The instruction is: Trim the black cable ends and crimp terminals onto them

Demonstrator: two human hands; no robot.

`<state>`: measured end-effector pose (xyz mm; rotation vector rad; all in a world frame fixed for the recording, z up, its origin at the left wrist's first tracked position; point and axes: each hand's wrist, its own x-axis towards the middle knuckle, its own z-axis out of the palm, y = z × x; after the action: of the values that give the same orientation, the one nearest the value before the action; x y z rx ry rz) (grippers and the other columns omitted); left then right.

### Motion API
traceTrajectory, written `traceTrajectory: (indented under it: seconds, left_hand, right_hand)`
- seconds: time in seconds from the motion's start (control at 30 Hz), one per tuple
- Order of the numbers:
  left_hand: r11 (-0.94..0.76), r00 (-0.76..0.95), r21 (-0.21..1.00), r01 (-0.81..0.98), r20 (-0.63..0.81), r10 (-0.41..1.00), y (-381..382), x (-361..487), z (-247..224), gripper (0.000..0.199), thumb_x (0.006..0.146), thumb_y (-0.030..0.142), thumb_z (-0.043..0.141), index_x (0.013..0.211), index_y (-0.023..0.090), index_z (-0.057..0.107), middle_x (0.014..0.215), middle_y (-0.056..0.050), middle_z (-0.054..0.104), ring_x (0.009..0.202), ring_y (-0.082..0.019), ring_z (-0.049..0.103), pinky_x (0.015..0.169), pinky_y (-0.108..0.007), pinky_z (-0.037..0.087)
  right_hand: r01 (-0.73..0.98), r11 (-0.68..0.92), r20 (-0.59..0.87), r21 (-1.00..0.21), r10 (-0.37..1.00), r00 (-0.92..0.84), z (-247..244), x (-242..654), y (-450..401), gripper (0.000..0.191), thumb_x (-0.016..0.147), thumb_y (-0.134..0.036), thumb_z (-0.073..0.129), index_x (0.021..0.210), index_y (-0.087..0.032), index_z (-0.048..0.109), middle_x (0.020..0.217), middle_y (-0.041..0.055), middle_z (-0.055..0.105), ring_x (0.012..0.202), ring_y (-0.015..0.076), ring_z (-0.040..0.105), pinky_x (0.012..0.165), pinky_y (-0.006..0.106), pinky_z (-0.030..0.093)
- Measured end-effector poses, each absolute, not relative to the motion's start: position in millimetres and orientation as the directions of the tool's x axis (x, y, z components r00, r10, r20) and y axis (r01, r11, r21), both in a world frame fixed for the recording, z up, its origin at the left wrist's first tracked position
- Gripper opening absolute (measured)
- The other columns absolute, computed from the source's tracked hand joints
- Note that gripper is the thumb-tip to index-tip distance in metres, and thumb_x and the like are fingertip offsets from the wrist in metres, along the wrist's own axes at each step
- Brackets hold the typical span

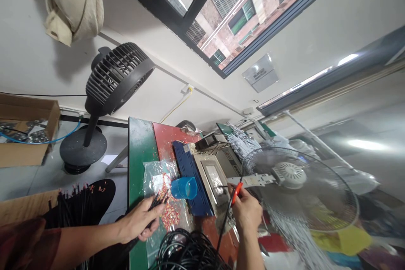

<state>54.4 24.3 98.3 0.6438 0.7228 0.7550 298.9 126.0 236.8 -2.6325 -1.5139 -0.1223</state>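
Note:
My left hand is closed round a bunch of black cables, their ends pointing up and right. Near the grey-beige machine, my right hand grips an orange-red tool or cable end; a black cable runs down from it, and its exact shape is hard to tell. Between the hands a blue cup lies tilted beside a dark blue slotted panel. Many small red and yellow pieces are scattered on a clear plastic bag. Coiled black cable is heaped at the bottom.
A caged fan stands close to the right hand. Farther left are a black fan and a cardboard box. More black cables lie at the lower left. The green table edge runs beside the left hand.

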Motion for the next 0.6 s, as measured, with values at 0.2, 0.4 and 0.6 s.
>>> traceTrajectory:
  seconds: [0.2, 0.4, 0.6]
  left_hand:
    - [0.561, 0.521, 0.739, -0.374, -0.333, 0.786, 25.1, 54.9, 96.7, 0.050, 0.073, 0.067, 0.048, 0.091, 0.023, 0.035, 0.052, 0.010, 0.044, 0.033, -0.002, 0.026, 0.033, -0.015, 0.017]
    - [0.555, 0.507, 0.732, -0.395, -0.330, 0.796, 24.8, 55.6, 95.2, 0.051, 0.072, 0.068, 0.049, 0.091, 0.022, 0.036, 0.053, 0.010, 0.045, 0.032, -0.001, 0.027, 0.033, -0.014, 0.017]
    - [0.565, 0.521, 0.723, -0.397, -0.330, 0.787, 23.6, 55.8, 94.1, 0.051, 0.073, 0.064, 0.052, 0.096, 0.022, 0.036, 0.050, 0.011, 0.042, 0.033, -0.002, 0.025, 0.033, -0.014, 0.016]
  right_hand:
    - [0.857, -0.495, 0.153, -0.143, 0.845, 0.513, 238.9, 299.6, 124.4, 0.043, 0.076, -0.050, 0.049, 0.102, -0.022, 0.069, 0.063, 0.0078, 0.061, 0.066, 0.0230, 0.053, 0.052, 0.026, 0.031]
    - [0.852, -0.377, 0.231, -0.364, 0.850, 0.474, 236.4, 304.7, 113.6, 0.054, 0.070, -0.062, 0.049, 0.084, -0.014, 0.071, 0.047, 0.0008, 0.049, 0.056, 0.0183, 0.048, 0.052, 0.025, 0.034]
    - [0.712, -0.211, 0.244, -0.669, 0.843, 0.479, 224.8, 277.8, 84.1, 0.046, 0.064, -0.063, 0.058, 0.055, -0.018, 0.050, 0.046, -0.0055, 0.039, 0.047, 0.0103, 0.035, 0.046, 0.022, 0.032]
